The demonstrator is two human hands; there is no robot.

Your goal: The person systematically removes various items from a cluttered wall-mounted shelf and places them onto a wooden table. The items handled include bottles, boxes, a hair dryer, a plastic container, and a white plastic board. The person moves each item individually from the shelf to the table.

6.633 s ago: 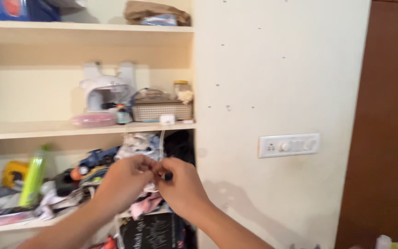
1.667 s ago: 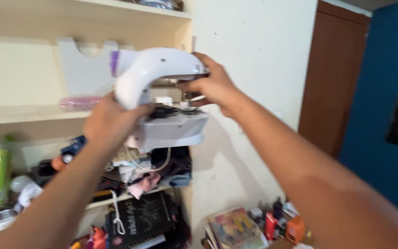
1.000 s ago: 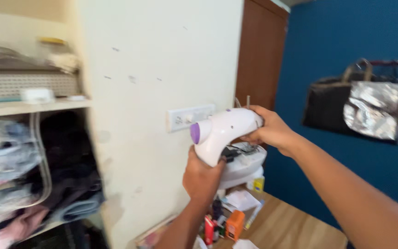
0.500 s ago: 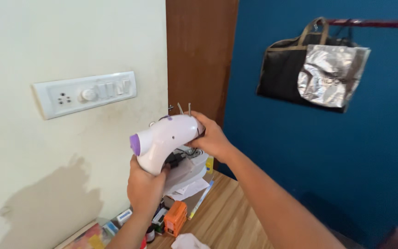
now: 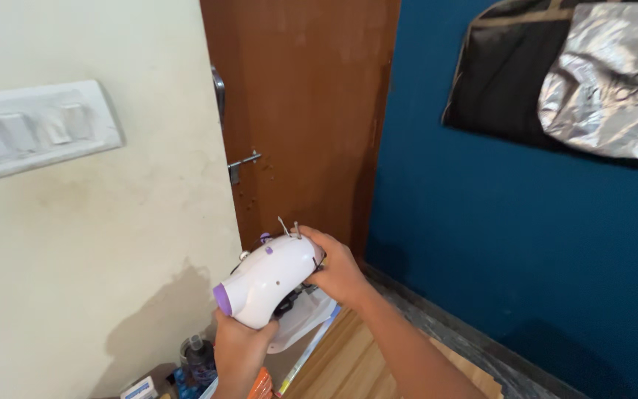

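Note:
A small white sewing machine point(image 5: 271, 281) with purple knobs hangs in the air low in the view, held by both hands. My left hand point(image 5: 241, 349) grips it from below at its rounded end. My right hand point(image 5: 337, 270) clasps its far end, where two thin metal pins stick up. The machine's white base shows beneath its arm, above a wooden table point(image 5: 356, 366).
A cream wall with a white switch plate point(image 5: 35, 129) fills the left. A brown door point(image 5: 304, 111) with a metal latch stands behind. A black and silver bag point(image 5: 570, 74) hangs on the blue wall. Small bottles and boxes point(image 5: 193, 366) crowd the table's left end.
Both hands lifted the sewing machine off the shelf and carried it to the right, past the switch plate. It now sits lower, over the wooden table in front of the door.

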